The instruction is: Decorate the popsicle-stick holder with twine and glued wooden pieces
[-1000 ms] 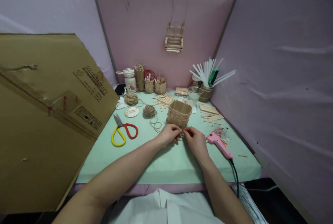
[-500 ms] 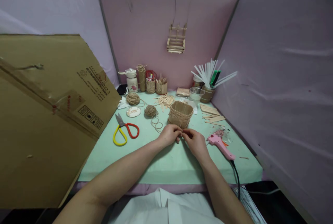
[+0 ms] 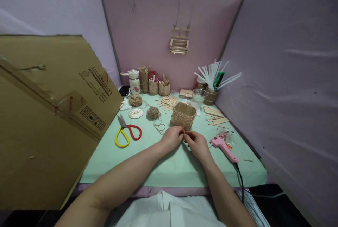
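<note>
A small woven-looking box [image 3: 183,117] of tan sticks and twine stands upright on the pale green tabletop [image 3: 155,170]. Just in front of it, my left hand [image 3: 172,138] and my right hand [image 3: 197,145] meet with fingertips pinched. Between them shows a short bit of thin twine [image 3: 184,131], close to the front lower edge of the box; its ends are hidden by my fingers. A ball of twine [image 3: 153,112] sits left of the box, with a loose strand curling from it toward my left hand.
Scissors [image 3: 123,132] with red and yellow handles lie at left, a pink glue gun [image 3: 224,147] with its cord at right. Wooden sticks [image 3: 213,111], a clear cup [image 3: 200,95] and a pot of glue sticks [image 3: 210,96] stand behind. A cardboard sheet [image 3: 47,121] blocks the left side.
My fingertips have drawn slightly closer together around the twine, with the right hand shifting a little left. The box and other things stay in place.
</note>
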### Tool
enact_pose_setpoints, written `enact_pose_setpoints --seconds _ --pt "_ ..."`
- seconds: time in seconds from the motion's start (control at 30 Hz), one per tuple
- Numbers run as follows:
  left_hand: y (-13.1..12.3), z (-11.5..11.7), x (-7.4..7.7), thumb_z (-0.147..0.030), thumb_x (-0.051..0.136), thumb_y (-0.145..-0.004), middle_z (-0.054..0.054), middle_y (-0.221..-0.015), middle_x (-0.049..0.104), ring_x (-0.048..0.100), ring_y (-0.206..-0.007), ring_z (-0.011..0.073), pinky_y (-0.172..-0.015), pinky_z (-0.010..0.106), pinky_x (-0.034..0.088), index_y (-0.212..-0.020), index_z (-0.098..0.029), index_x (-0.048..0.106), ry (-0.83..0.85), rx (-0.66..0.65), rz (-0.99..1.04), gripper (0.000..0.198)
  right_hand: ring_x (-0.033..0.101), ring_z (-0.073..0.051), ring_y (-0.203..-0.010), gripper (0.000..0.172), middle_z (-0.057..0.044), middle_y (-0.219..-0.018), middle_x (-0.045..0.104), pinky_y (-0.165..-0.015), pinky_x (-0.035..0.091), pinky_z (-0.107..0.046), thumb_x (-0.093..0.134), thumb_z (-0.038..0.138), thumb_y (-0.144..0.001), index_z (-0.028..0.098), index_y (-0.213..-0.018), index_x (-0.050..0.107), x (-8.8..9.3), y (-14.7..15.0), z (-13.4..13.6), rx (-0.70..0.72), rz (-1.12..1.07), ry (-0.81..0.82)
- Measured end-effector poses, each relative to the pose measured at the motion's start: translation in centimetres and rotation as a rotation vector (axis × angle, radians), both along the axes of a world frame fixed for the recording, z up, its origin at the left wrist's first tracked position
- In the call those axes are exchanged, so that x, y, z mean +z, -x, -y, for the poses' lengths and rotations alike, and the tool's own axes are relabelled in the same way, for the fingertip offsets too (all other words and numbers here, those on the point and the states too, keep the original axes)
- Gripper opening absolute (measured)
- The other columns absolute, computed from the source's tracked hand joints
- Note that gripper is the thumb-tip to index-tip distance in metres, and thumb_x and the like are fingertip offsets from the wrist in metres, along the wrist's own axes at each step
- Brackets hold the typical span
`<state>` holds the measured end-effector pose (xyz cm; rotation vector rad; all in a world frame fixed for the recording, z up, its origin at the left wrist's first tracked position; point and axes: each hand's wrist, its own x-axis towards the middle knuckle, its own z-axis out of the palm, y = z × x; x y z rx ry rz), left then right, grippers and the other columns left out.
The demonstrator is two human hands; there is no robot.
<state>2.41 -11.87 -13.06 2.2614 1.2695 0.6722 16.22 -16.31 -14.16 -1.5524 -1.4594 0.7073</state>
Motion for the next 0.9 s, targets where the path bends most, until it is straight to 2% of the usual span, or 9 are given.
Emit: enact_pose_setpoints --seconds 0.17,0.3,0.4,0.5,0.57,0.7,0.9 --pt "0.0 0.3 0.1 -0.015 0.052 -0.084 0.008 -0.092 0.071 0.063 -0.088 0.0212 -0.078 0.030 0.045 -0.089 -0.016 0.069 -0.037 -0.036 -0.043 0.017 0.068 -0.022 -0.070 0.031 -0.008 -0.080 0.076 -0.062 0.050 -0.030 0.054 0.035 -0.073 0.017 -0.087 0.075 -0.5 -0.2 -0.5 0.004 -0.034 0.015" --pt "0.0 0.3 -0.1 -0.011 0.053 -0.082 0.007 -0.091 0.071 0.063 -0.089 0.0201 -0.081 0.030 0.046 -0.085 -0.016 0.067 -0.019 -0.042 0.043 0.015 0.065 -0.020 -0.063 0.027 -0.006 -0.069 0.073 -0.058 0.047 -0.028 0.053 0.031 -0.069 0.017 -0.082 0.072 -0.9 -0.3 -0.9 -0.013 -0.055 0.023" --pt "-0.2 0.1 -0.5 -0.007 0.051 -0.079 0.002 -0.072 0.068 0.064 -0.073 0.0164 -0.072 0.029 0.049 -0.083 -0.016 0.064 0.137 0.007 0.226 0.017 0.062 -0.019 -0.059 0.024 -0.004 -0.063 0.070 -0.055 0.045 -0.027 0.055 0.031 -0.067 0.017 -0.080 0.069 -1.2 -0.3 -1.2 -0.032 -0.084 0.023" --pt "-0.5 -0.3 -0.8 -0.003 0.048 -0.079 -0.001 -0.062 0.063 0.061 -0.053 0.0127 -0.056 0.026 0.049 -0.089 -0.015 0.059 0.465 0.095 0.464 0.019 0.061 -0.019 -0.057 0.025 -0.003 -0.062 0.069 -0.053 0.044 -0.027 0.057 0.031 -0.066 0.017 -0.085 0.065 -1.3 -0.3 -1.3 -0.047 -0.130 0.014" --pt "-0.6 -0.4 -0.8 -0.002 0.049 -0.079 -0.001 -0.059 0.062 0.059 -0.047 0.0118 -0.050 0.024 0.048 -0.090 -0.013 0.057 0.614 0.121 0.542 0.018 0.061 -0.018 -0.056 0.026 -0.002 -0.063 0.069 -0.052 0.044 -0.026 0.058 0.031 -0.065 0.017 -0.087 0.063 -1.4 -0.3 -1.3 -0.049 -0.168 0.009" --pt "-0.9 -0.5 -0.5 0.000 0.051 -0.079 -0.003 -0.053 0.059 0.057 -0.043 0.0099 -0.044 0.019 0.043 -0.087 -0.012 0.057 0.680 0.116 0.566 0.016 0.062 -0.018 -0.055 0.026 -0.002 -0.064 0.070 -0.051 0.043 -0.026 0.061 0.033 -0.065 0.018 -0.086 0.060 -1.5 -0.3 -1.2 -0.046 -0.237 -0.003" --pt "-1.0 -0.3 0.4 -0.003 0.050 -0.084 0.000 -0.064 0.064 0.057 -0.043 0.0055 -0.041 0.016 0.037 -0.077 -0.011 0.058 0.765 0.118 0.608 0.014 0.068 -0.021 -0.064 0.032 -0.008 -0.074 0.073 -0.054 0.048 -0.028 0.066 0.044 -0.068 0.019 -0.085 0.059 -1.3 -0.4 -1.1 -0.045 -0.316 -0.024"
